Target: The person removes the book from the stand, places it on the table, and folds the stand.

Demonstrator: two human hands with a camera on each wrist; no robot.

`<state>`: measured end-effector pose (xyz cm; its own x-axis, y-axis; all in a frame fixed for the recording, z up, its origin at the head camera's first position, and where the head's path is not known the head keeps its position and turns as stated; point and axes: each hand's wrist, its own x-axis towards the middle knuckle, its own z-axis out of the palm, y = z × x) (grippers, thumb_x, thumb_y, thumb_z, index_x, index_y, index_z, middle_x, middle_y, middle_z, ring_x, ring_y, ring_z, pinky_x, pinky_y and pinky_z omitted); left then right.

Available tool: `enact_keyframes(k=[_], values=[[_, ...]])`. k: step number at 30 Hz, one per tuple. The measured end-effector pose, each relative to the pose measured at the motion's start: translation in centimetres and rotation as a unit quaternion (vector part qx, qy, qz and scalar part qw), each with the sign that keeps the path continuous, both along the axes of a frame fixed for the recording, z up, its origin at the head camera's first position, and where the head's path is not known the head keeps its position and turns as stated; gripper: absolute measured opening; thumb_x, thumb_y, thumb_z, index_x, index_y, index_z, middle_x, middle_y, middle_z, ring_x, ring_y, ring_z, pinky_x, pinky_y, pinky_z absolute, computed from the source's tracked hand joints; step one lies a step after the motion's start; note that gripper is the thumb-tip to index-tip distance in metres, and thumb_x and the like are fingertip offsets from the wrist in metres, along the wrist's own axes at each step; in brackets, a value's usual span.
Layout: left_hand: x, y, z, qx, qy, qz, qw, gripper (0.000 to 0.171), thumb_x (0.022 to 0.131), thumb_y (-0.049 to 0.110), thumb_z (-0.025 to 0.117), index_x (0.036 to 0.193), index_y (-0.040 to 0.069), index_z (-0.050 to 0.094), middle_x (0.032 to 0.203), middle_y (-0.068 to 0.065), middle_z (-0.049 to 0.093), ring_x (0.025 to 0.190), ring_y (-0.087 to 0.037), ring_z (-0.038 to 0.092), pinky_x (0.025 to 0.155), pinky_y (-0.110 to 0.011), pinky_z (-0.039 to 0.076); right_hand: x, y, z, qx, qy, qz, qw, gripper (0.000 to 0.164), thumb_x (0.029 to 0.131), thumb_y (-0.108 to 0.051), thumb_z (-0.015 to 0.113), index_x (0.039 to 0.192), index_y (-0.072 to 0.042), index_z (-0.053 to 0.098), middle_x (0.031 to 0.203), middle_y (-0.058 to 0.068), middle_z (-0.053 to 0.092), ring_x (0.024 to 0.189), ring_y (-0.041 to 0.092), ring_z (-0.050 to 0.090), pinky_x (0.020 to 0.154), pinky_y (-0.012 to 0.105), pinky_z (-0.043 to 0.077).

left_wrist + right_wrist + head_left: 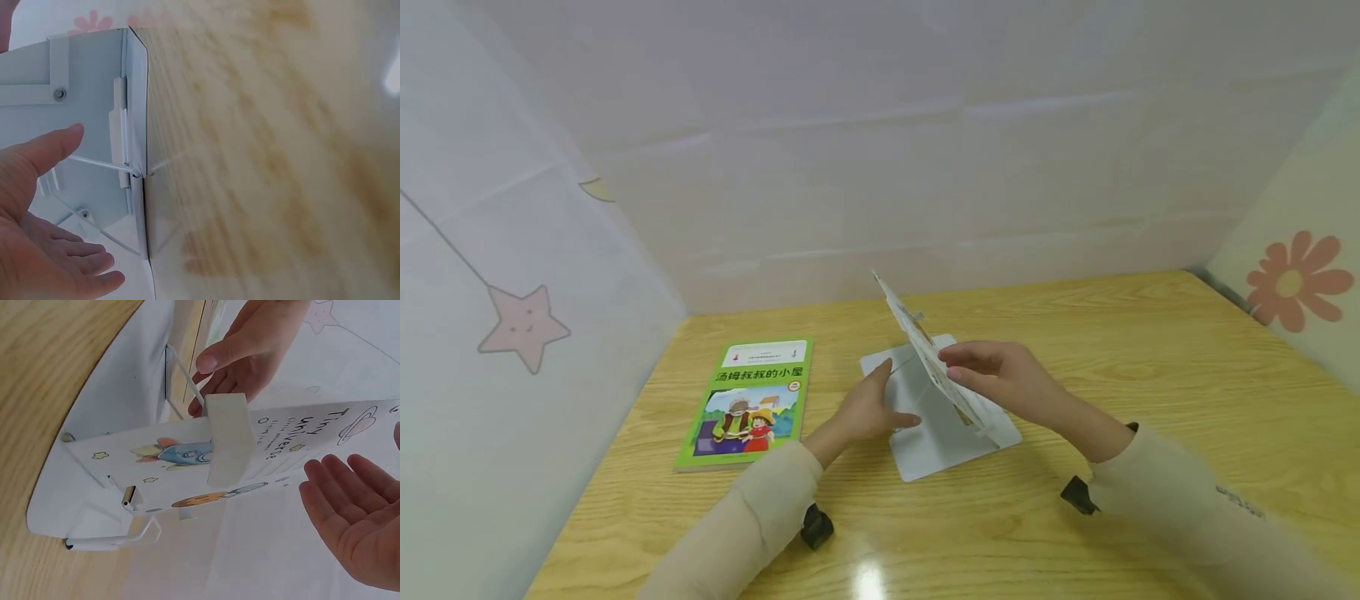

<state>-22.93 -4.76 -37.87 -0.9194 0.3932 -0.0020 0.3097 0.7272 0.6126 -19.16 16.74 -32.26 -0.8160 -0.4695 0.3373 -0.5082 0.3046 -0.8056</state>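
A white folding book stand has a flat base plate (936, 450) lying on the table and a panel (919, 343) tilted up from it. The right wrist view shows the panel's printed face (287, 440), with "Tiny universe", a rocket and a white clip. Thin wire supports (103, 164) stand between panel and base. My left hand (867, 408) reaches in behind the panel, thumb and fingers spread over the base. My right hand (1003, 379), fingers loosely extended, is beside the panel's printed face. Neither hand grips anything.
Left of the stand lies a green-edged picture book (745, 408) with an illustrated cover. Everything rests on a wood-grain table (1120, 333), with a pale cloth backdrop (850, 192) behind it and a printed sheet with a red flower (1290, 283) at right.
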Motion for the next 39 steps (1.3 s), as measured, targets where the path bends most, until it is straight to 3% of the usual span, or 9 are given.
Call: enact_keyframes(k=[6,14,22,29,39], values=[[-0.2,0.0,-0.7,-0.019,0.001,-0.016,0.9997,0.092,0.065,0.024,0.076,0.131,-0.007,0.021,0.131,-0.021,0.031,0.117,-0.031,0.033,0.094,-0.038,0.03,1.3,-0.4,-0.6,0.01,0.035,0.0,0.999,0.03,0.084,-0.014,0.056,0.112,-0.003,0.055,0.11,0.007,0.056,0.099,0.02,0.053,0.08,0.036,0.044],[-0.6,-0.5,-1.7,-0.008,-0.006,-0.029,0.9995,0.087,0.067,0.018,0.074,0.131,-0.009,0.021,0.13,-0.022,0.032,0.116,-0.03,0.035,0.093,-0.037,0.031,2.0,-1.1,-1.6,0.01,0.127,-0.001,0.992,0.036,0.076,-0.008,0.065,0.11,0.001,0.056,0.109,0.009,0.057,0.098,0.023,0.053,0.072,0.032,0.048],[-0.9,-1.1,-2.3,0.009,-0.001,-0.038,0.9992,0.087,0.067,0.021,0.074,0.132,-0.007,0.023,0.131,-0.02,0.032,0.116,-0.028,0.035,0.093,-0.035,0.031,2.2,-1.4,-2.4,-0.009,0.147,-0.02,0.989,0.033,0.074,0.002,0.064,0.106,0.005,0.057,0.104,0.014,0.058,0.09,0.022,0.057,0.063,0.022,0.049],[-0.9,-1.4,-2.7,0.018,0.009,-0.041,0.9989,0.086,0.067,0.024,0.074,0.131,-0.006,0.025,0.131,-0.019,0.034,0.117,-0.027,0.035,0.094,-0.034,0.031,2.3,-1.7,-3.0,-0.011,0.216,-0.034,0.976,0.034,0.071,0.011,0.063,0.103,0.01,0.057,0.099,0.02,0.059,0.083,0.025,0.059,0.06,0.019,0.048],[-1.0,-1.5,-2.9,0.021,0.011,-0.043,0.9988,0.084,0.068,0.024,0.074,0.132,-0.004,0.026,0.131,-0.018,0.034,0.117,-0.027,0.034,0.094,-0.034,0.03,2.6,-2.0,-3.1,-0.006,0.26,-0.056,0.964,0.033,0.07,0.014,0.061,0.102,0.011,0.057,0.095,0.022,0.06,0.077,0.024,0.061,0.059,0.016,0.047]])
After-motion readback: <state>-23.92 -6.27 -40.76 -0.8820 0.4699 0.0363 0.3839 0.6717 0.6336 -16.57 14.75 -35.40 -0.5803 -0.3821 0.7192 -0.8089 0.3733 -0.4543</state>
